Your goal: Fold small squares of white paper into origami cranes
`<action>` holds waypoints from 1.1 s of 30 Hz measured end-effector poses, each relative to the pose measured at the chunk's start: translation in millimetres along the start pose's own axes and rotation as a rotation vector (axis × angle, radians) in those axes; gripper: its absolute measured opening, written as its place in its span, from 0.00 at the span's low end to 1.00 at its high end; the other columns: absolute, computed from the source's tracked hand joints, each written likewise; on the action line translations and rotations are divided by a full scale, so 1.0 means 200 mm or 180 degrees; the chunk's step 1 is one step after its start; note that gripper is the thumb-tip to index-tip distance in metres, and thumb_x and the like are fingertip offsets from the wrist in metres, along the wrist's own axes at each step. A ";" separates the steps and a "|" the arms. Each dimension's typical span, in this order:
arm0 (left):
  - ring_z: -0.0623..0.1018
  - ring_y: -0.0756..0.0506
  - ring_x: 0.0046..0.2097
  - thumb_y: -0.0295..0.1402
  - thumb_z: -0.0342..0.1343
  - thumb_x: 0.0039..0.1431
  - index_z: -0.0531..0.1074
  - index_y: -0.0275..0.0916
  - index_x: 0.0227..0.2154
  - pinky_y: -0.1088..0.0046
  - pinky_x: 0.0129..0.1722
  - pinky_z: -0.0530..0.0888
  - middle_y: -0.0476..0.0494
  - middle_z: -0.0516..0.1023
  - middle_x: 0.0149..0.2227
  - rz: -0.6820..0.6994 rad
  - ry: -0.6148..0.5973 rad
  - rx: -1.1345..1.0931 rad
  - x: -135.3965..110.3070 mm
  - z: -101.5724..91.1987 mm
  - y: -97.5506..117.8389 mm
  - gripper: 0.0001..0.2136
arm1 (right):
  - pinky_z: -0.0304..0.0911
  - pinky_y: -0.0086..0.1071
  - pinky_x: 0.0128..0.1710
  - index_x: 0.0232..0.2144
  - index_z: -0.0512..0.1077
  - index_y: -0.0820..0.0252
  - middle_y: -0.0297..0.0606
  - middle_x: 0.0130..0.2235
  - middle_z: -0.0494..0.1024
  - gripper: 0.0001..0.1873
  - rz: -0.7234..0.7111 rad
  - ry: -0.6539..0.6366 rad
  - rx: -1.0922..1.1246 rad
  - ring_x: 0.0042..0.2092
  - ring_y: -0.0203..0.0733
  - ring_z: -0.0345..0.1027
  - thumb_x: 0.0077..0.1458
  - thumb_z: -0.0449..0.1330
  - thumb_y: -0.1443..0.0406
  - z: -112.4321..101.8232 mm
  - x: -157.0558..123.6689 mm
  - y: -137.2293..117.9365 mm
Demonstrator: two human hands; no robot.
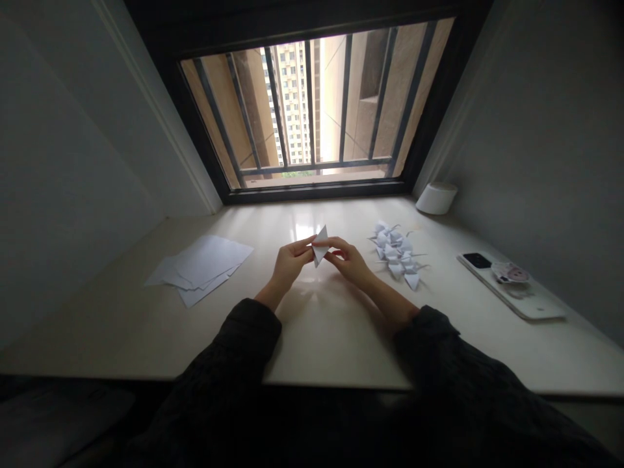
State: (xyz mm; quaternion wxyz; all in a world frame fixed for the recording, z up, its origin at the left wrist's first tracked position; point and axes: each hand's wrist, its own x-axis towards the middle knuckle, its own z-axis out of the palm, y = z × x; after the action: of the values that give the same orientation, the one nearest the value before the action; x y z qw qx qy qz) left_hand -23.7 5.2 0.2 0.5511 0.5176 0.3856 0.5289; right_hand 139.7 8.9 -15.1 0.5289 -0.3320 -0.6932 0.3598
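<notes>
Left hand, right hand | pinching folded paper | tip up, slightly right

My 2 dark, coarse-knit sleeves, ending at mid-forearm above the front edge of a cream desk, leave my forearms bare.

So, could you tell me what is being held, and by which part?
A folded white paper piece, pinched at its sides by the left hand and right hand.
</notes>
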 end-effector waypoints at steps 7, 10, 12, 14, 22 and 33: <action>0.80 0.42 0.39 0.39 0.67 0.43 0.70 0.38 0.52 0.61 0.44 0.75 0.40 0.81 0.37 0.0184 -0.0136 0.0114 0.00 0.00 0.01 0.30 | 0.69 0.37 0.38 0.30 0.80 0.56 0.38 0.32 0.81 0.14 0.0741 0.0683 0.0707 0.35 0.44 0.74 0.38 0.70 0.57 0.00 0.01 0.01; 0.80 0.44 0.37 0.38 0.66 0.45 0.71 0.38 0.50 0.64 0.42 0.75 0.41 0.81 0.36 0.0224 -0.0169 0.0179 -0.01 0.00 0.02 0.27 | 0.69 0.37 0.38 0.30 0.80 0.56 0.38 0.31 0.82 0.16 0.0890 0.0753 0.0769 0.33 0.44 0.75 0.36 0.71 0.57 0.00 0.01 0.01; 0.79 0.45 0.37 0.37 0.66 0.45 0.73 0.37 0.46 0.66 0.41 0.75 0.42 0.81 0.36 0.0251 -0.0187 0.0202 -0.01 0.00 0.01 0.23 | 0.69 0.37 0.38 0.29 0.80 0.57 0.38 0.31 0.82 0.16 0.0907 0.0821 0.0819 0.34 0.44 0.75 0.35 0.71 0.57 0.00 0.01 0.01; 0.79 0.45 0.37 0.37 0.66 0.45 0.74 0.37 0.42 0.67 0.40 0.75 0.42 0.81 0.35 0.0271 -0.0206 0.0217 0.00 -0.01 0.00 0.19 | 0.69 0.38 0.39 0.28 0.79 0.58 0.39 0.31 0.82 0.16 0.0923 0.0875 0.0858 0.34 0.44 0.75 0.34 0.72 0.57 0.00 0.01 0.01; 0.80 0.43 0.38 0.39 0.66 0.45 0.79 0.38 0.34 0.65 0.41 0.75 0.42 0.81 0.35 0.0581 0.0081 0.0758 0.02 -0.02 -0.02 0.14 | 0.69 0.39 0.41 0.25 0.79 0.58 0.38 0.29 0.82 0.15 0.1044 0.0834 0.0929 0.34 0.45 0.76 0.31 0.72 0.58 -0.01 0.01 0.00; 0.80 0.43 0.37 0.37 0.68 0.41 0.80 0.39 0.29 0.63 0.46 0.74 0.42 0.82 0.33 0.0466 0.0235 0.0661 0.01 -0.02 0.01 0.11 | 0.68 0.35 0.33 0.25 0.80 0.59 0.38 0.25 0.80 0.15 0.1109 0.0870 0.0790 0.28 0.41 0.73 0.31 0.72 0.58 -0.02 0.01 0.03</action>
State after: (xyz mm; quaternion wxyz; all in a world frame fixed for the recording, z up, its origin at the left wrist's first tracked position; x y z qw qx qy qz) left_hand -27.1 8.4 1.2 0.4399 0.5788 0.4195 0.5436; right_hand 143.0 14.3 -18.1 0.5844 -0.4245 -0.4981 0.4797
